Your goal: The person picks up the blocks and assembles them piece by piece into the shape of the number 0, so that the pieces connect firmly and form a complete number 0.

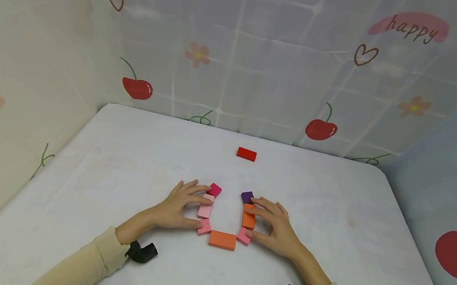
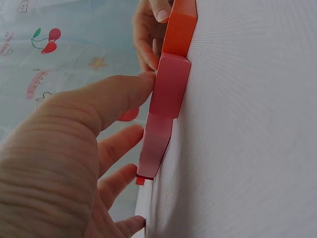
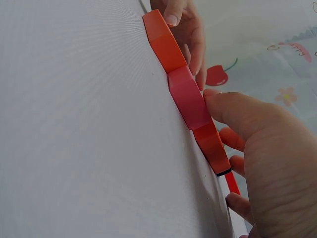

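Note:
Small coloured blocks form a U on the table. On its left side are a magenta block (image 1: 215, 190), a light pink block (image 1: 205, 208) and a pink block (image 1: 204, 227). An orange block (image 1: 222, 240) lies across the near end. The right side has a second pink block (image 1: 244, 236), an upright orange block (image 1: 249, 217) and a purple block (image 1: 247, 197). My left hand (image 1: 181, 205) rests along the left side, its thumb touching the pink block and fingertips on the others. Along the right side my right hand (image 1: 274, 226) touches blocks likewise, fingers extended.
A red block (image 1: 246, 154) lies apart from the U, towards the back of the white table (image 1: 146, 151). Patterned curtains (image 1: 254, 69) hang behind and beside the table. Black wrist devices (image 1: 141, 252) sit by the sleeves.

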